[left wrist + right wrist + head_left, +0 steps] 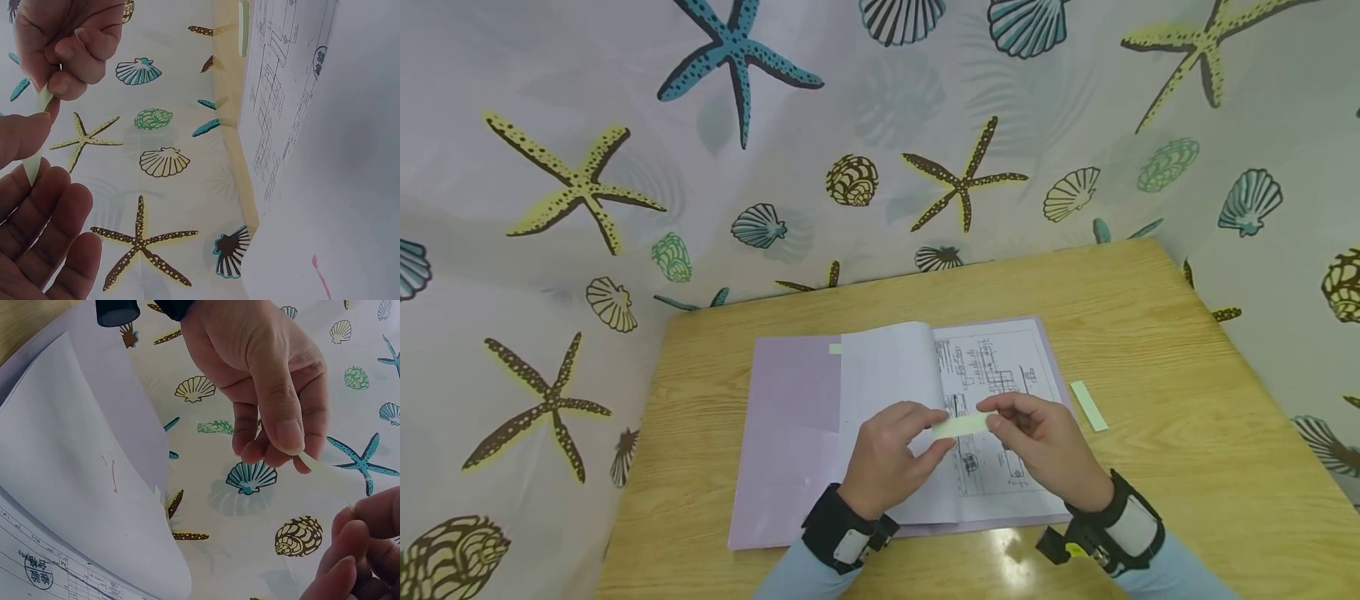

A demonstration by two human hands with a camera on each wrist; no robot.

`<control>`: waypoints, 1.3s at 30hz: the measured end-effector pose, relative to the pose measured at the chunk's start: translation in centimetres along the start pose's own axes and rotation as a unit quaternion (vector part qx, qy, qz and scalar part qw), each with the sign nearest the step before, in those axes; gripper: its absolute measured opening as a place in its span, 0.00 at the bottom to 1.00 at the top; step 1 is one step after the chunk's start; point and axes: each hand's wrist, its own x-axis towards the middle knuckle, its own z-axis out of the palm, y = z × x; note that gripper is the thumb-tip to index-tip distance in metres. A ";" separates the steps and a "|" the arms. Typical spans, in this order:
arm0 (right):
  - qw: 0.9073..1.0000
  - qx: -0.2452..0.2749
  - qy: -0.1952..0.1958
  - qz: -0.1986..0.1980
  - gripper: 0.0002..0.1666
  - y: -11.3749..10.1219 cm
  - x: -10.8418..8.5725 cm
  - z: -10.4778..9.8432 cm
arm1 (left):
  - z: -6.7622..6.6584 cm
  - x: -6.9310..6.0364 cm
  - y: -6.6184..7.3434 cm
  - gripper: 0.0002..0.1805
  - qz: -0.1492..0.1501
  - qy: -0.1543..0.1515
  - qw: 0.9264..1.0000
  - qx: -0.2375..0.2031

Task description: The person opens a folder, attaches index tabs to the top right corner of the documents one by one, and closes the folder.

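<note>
A pale green paper strip (962,426) is stretched between both hands over the open folder. My left hand (895,454) pinches its left end between thumb and fingers, and my right hand (1048,442) pinches the other end. In the left wrist view the strip (34,165) appears nearly edge-on, slightly bent. Beneath the hands lies a purple folder (790,417) holding a turned white page (887,367) and a sheet with technical drawings (1030,358). The right wrist view shows a stamp (39,571) and small red marks on the papers.
A second pale green strip (1089,406) lies on the wooden table (1180,417), right of the folder. One small pale tab (835,349) shows beside the turned page's upper left edge. Behind the table hangs a cloth (865,100) printed with starfish and shells.
</note>
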 end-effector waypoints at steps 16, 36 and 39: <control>0.999 0.025 0.008 0.027 0.09 1.2 0.6 1.1 | 1.7 0.6 0.5 0.17 0.000 0.023 1.000 0.016; 0.957 -0.207 0.047 0.200 0.14 11.9 10.5 -9.0 | 7.9 0.1 -0.1 0.36 -0.028 -0.331 0.930 0.156; 0.952 -0.210 0.046 0.216 0.15 13.2 11.1 -9.2 | 8.9 -0.5 -0.2 0.44 -0.034 -0.378 0.908 0.176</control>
